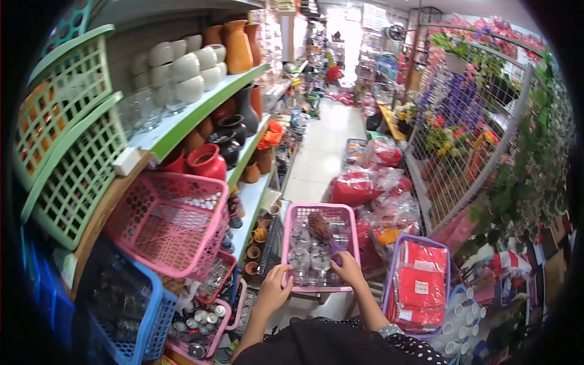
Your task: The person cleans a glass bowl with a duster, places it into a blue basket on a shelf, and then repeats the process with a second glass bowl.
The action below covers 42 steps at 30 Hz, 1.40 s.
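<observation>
A pink basket (320, 207) stands in front of me, with several clear glasses (300, 258) and a brown bristly thing (317, 226) with a purple handle inside it. My left hand (277, 288) is at the basket's near left side, its fingers closed around the rim. Over the near right part is my right hand (348, 269), with thumb and fingers closed on the end of the purple handle (336, 248). The undersides of both hands are hidden.
Shelves (207, 100) with vases and white pots line the left, above a tilted pink basket (173, 225) and a blue basket (159, 310). Close on the right are a purple basket (389, 286) of red packets and bagged red goods (353, 187). A wire rack (471, 182) holds flowers.
</observation>
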Each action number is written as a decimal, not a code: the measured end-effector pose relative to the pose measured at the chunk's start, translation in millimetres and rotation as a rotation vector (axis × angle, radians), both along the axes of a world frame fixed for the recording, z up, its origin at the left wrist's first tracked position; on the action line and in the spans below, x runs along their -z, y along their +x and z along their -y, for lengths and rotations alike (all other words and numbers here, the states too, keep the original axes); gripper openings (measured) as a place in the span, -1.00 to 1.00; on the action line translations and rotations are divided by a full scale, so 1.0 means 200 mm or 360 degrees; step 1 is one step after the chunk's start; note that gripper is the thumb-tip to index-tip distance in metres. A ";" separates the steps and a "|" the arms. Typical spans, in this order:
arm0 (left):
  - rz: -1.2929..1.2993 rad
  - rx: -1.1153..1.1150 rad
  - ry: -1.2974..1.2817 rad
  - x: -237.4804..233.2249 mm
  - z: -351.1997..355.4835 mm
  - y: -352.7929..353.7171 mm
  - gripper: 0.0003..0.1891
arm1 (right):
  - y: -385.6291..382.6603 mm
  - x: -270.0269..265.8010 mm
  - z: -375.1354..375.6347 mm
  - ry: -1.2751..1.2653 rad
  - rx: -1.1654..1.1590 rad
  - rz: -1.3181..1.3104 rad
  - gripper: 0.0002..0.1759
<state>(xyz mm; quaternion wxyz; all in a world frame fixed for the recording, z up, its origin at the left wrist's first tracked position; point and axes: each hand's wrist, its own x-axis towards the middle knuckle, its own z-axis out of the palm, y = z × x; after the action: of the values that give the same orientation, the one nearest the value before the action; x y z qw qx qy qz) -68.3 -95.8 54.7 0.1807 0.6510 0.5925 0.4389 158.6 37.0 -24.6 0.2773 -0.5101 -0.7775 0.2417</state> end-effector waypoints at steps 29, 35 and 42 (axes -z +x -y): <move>-0.0774 -0.0226 -0.1133 0.95 -1.26 0.07 -0.08 | 0.55 0.48 0.12 -0.0878 0.0896 -0.0966 -0.57; -0.1020 -0.0251 -0.1034 1.18 -1.33 0.06 0.06 | 0.33 0.22 0.10 -0.0859 0.0510 -0.1209 -0.44; -0.0912 -0.0251 -0.0974 1.07 -1.34 0.03 -0.03 | 0.27 0.31 0.09 -0.0776 0.0528 -0.1285 -0.42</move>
<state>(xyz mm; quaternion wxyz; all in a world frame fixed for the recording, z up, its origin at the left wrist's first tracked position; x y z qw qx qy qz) -62.1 172.8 -158.5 0.1593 0.6157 0.7696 0.0566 212.6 19.7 -87.2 0.4636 -0.5427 -0.4374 0.5471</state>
